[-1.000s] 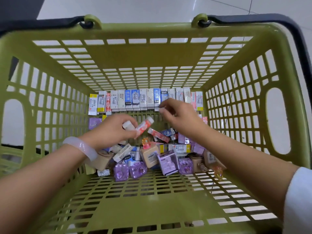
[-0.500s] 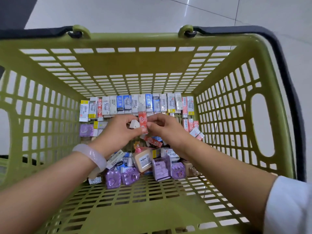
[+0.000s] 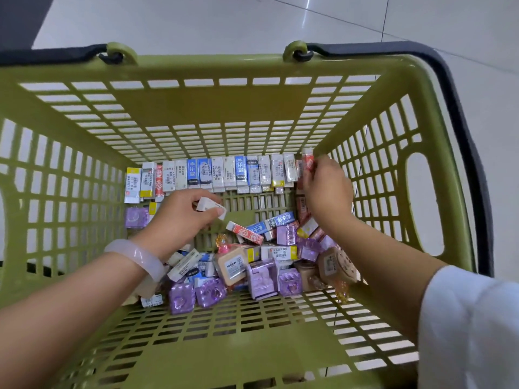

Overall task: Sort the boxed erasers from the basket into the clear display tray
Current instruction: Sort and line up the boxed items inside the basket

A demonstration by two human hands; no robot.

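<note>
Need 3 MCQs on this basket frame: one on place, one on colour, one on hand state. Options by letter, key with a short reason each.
1. Where is the red boxed eraser that the right hand holds?
A. at the right end of the standing row, by the far wall
B. on the loose pile
C. outside the basket

2. What colour is the basket?
A. blue
B. olive green
C. white

3. What is the left hand doing?
A. resting flat and empty
B. gripping the basket rim
C. holding a white boxed eraser

Key: 1 A, the red box stands upright at the row's right end; 2 B, the slotted walls and floor are olive green; 3 C, fingers curl round a white box above the pile.
</note>
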